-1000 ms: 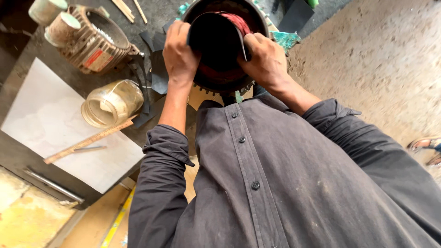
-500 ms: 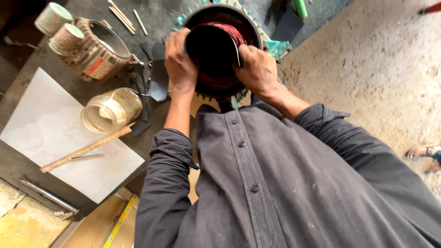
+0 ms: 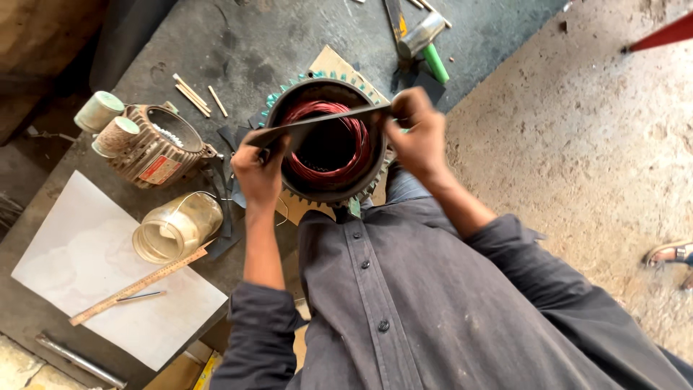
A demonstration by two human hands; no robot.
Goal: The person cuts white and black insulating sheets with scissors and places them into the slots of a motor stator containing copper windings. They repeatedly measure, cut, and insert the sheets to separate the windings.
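Note:
A round motor stator (image 3: 328,189) with red copper windings (image 3: 354,155) and green insulation tabs around its rim sits on the floor in front of me. I hold a thin dark strip (image 3: 317,124) stretched flat across the stator's opening. My left hand (image 3: 258,172) pinches its left end at the stator's left rim. My right hand (image 3: 415,130) pinches its right end at the right rim.
To the left lie a ribbed motor housing (image 3: 155,148), a clear jar (image 3: 177,227) on its side, a white sheet (image 3: 108,278) with a wooden ruler (image 3: 137,287), and thin wooden sticks (image 3: 191,92). A hammer with a green handle (image 3: 426,43) lies beyond the stator. A person's sandalled foot (image 3: 671,254) shows at right.
Both hands have come off the stator's bore, where they were pressing a dark sheet, and now hold a dark strip stretched across its top. The view has shifted upward.

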